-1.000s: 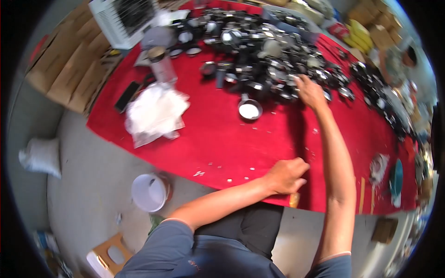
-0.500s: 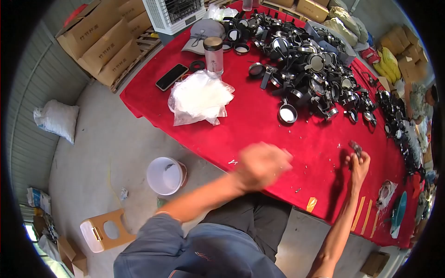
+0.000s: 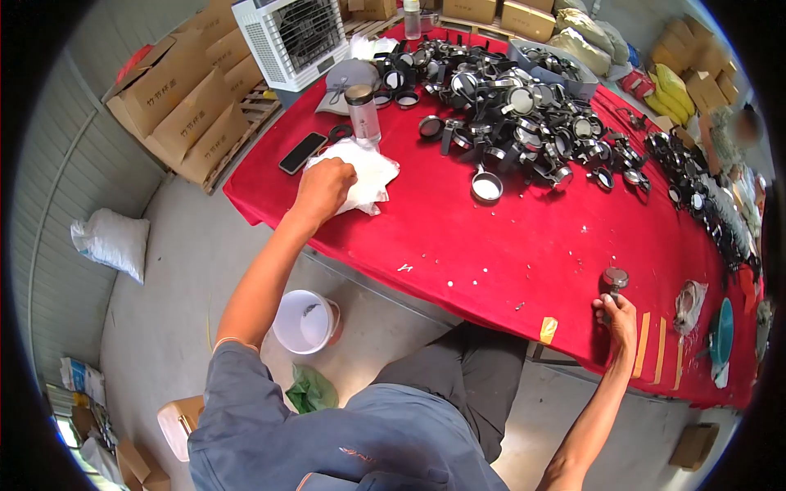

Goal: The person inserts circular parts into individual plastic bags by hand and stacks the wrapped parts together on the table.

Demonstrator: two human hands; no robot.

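My left hand [image 3: 326, 186] is over a stack of thin clear plastic bags [image 3: 368, 173] at the table's left side. Its fingers are curled together and pinch at the top of the stack; the fingertips are partly hidden. Out to the right, my right hand [image 3: 616, 315] grips a cup lid [image 3: 614, 279] with a round metal top, held just above the red cloth near the front edge. Many similar black and metal lids with handle loops [image 3: 524, 102] lie heaped across the back. A single one [image 3: 486, 186] lies at the front of the heap, white inside facing up.
Red cloth [image 3: 458, 237] covers the table. A phone [image 3: 302, 154], a metal-capped bottle [image 3: 363, 114] and a grey cap [image 3: 350, 78] stand near the bags. Below the edge is a white bucket [image 3: 303, 323]. Tape strips [image 3: 661, 360] and a teal basin [image 3: 721, 342] are at right.
My left hand has swung from the table's front middle to the left, onto the plastic bags. My right hand has come lower and nearer the front edge, still holding the lid.
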